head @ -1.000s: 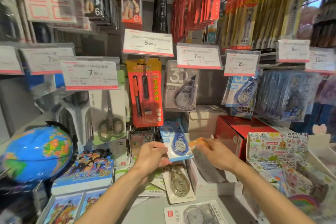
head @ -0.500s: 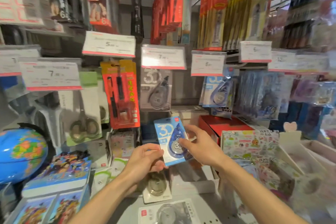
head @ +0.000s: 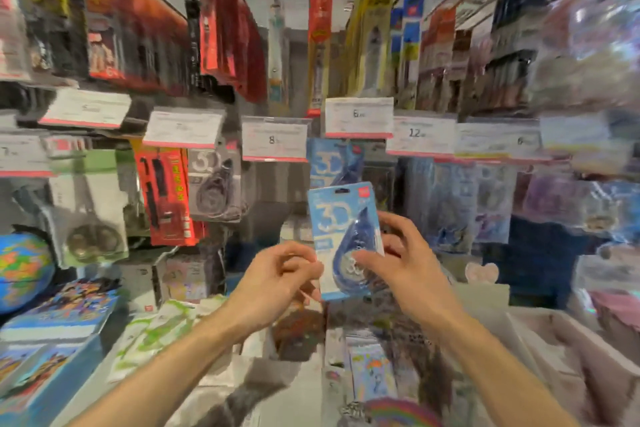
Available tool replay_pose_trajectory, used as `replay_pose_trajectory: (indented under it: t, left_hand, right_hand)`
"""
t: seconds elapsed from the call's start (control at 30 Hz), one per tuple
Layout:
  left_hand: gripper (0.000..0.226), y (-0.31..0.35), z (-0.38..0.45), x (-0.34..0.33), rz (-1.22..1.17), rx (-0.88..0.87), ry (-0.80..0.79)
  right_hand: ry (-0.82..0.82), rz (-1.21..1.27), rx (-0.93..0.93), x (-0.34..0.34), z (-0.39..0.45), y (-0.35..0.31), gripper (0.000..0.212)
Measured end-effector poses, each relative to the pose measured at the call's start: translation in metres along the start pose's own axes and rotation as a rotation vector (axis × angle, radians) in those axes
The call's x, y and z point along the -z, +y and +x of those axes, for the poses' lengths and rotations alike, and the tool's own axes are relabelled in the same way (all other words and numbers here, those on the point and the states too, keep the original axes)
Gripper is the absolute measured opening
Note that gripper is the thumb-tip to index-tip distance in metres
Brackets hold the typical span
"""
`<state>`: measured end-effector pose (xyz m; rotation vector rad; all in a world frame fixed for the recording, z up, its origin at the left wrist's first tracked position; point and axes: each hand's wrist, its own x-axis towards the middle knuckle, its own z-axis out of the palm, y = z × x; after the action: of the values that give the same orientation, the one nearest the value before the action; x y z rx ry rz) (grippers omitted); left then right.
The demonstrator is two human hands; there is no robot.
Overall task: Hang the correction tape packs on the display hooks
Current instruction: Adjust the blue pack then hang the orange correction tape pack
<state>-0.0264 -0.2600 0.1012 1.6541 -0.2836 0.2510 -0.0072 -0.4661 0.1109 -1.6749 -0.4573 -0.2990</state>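
A: What is sitting at the left edge of the frame?

B: A globe is showing at lower left, with a grey correction tape pack hanging left of centre, a large "30" on its card.

A: And the hands?

B: The left hand is pinching the lower left edge of a blue correction tape pack between thumb and curled fingers. The right hand is gripping its right side, thumb lying across the blister front, the other fingers spreading behind. The pack is standing upright at centre frame, "30" printed on it, its hang hole free at the top.

A: Any room above it?

B: A bare grey gap is lying up and to its left, under the price tag reading "8". Another blue pack is hanging just above the held one. Farther right, two tags are reading "6" and "12"; the rest is blurring out.
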Motion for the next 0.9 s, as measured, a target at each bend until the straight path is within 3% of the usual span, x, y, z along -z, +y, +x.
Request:
replay_pose_trajectory:
  t: [0.07,0.17,0.3,0.37,0.47,0.6,0.9]
  left_hand:
    - [0.004,0.010,0.006,-0.001,0.274,-0.170,0.079]
    - [0.010,0.042,0.014,0.006,0.688,-0.567,0.287]
    - [0.027,0.098,0.032,0.012,0.967,-0.973,0.345]
    - [0.038,0.116,0.047,0.013,1.089,-1.014,0.333]
    - [0.037,0.125,0.066,0.012,1.193,-1.032,0.333]
    - [0.018,0.126,0.078,0.013,1.099,-1.121,0.339]
    - [0.025,0.127,0.075,0.019,0.981,-1.102,0.309]
  right_hand:
    - [0.001,0.036,0.024,0.015,-0.001,-0.003,0.050]
    - [-0.002,0.059,0.052,0.031,0.000,-0.007,0.051]
    - [-0.006,0.068,0.082,0.037,0.004,-0.015,0.053]
    - [-0.026,0.061,0.095,0.037,0.005,-0.023,0.053]
    - [-0.038,0.066,0.111,0.039,0.008,-0.031,0.054]
    - [-0.024,0.066,0.126,0.038,0.011,-0.036,0.056]
    - [-0.030,0.041,0.143,0.027,0.021,-0.050,0.062]
